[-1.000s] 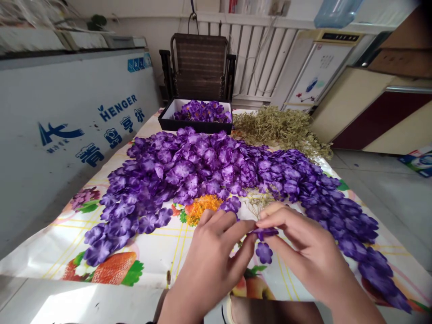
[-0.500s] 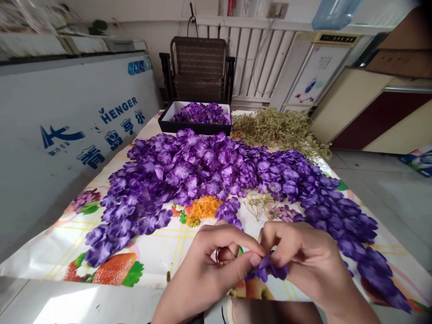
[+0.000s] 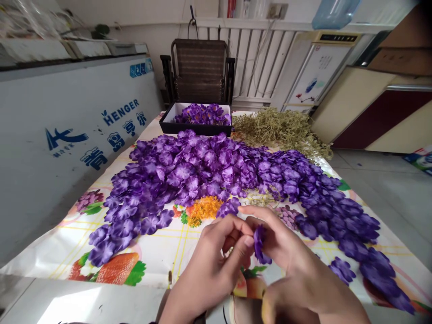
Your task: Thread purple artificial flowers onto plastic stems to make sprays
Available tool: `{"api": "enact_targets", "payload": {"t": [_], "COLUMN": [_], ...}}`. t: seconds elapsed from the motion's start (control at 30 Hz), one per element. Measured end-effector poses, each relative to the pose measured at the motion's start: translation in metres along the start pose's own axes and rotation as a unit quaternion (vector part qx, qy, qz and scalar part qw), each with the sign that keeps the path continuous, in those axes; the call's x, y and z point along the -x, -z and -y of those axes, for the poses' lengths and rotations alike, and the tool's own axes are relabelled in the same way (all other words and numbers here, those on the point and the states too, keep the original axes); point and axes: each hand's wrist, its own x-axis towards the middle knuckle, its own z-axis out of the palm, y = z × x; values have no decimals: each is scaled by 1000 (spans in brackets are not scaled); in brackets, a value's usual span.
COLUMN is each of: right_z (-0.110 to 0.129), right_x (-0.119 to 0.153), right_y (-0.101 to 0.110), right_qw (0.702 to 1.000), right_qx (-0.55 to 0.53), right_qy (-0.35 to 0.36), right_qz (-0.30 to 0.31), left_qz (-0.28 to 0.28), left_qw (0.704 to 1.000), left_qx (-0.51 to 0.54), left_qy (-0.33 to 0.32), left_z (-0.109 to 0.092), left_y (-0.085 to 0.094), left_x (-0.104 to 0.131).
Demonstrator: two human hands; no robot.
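Observation:
Just above the table's near edge, my left hand point(image 3: 221, 256) pinches a purple cloth flower point(image 3: 259, 245) between thumb and fingertips. The flower is turned nearly edge-on. My right hand point(image 3: 290, 256) is right beside it, thumb lowered well away from the fingers and index finger stretched out. Its other fingers are partly hidden behind the flower, so I cannot tell whether they touch it. Beyond both hands spreads a wide heap of loose purple petal pieces point(image 3: 189, 175). Small orange stamen-like bits point(image 3: 205, 209) lie in front of the heap, close to my left hand.
A black box point(image 3: 194, 129) with finished-looking purple flowers stands at the table's far end. Tangled green stems point(image 3: 283, 128) are piled at the far right, with a few thin stems point(image 3: 258, 198) nearer. A folding chair point(image 3: 200, 67) stands behind; a white freezer point(image 3: 67, 103) borders the left.
My right hand has let its thumb drop away from the flower and opened. My left hand still pinches the flower, which has turned more upright and edge-on.

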Motion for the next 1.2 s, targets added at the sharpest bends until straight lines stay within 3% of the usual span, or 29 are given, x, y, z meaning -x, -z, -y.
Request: {"api": "enact_targets", "payload": {"t": [0.17, 0.3, 0.43, 0.67, 0.9, 1.2], "right_z": [9, 5, 1, -3, -4, -3], "right_x": [0, -3, -4, -9, -8, -4], "right_y": [-6, -5, -3, 0, -1, 7], "right_qw": [983, 977, 979, 987, 981, 987], "right_qx": [153, 162, 89, -29, -31, -4], "right_qy": [-1, 49, 59, 83, 130, 118], "right_qz": [-99, -133, -176, -131, -138, -107], "left_qz": [-96, -96, -117, -52, -57, -74], "left_qw": [987, 992, 993, 990, 996, 989], "left_qx": [-111, -51, 31, 133, 28, -44], "left_qy": [-63, -59, -11, -5, -63, -121], "left_z": [4, 5, 8, 5, 7, 6], "left_y": [-3, -5, -4, -4, -4, -2], "left_x": [-5, -6, -3, -3, -7, -7]}}
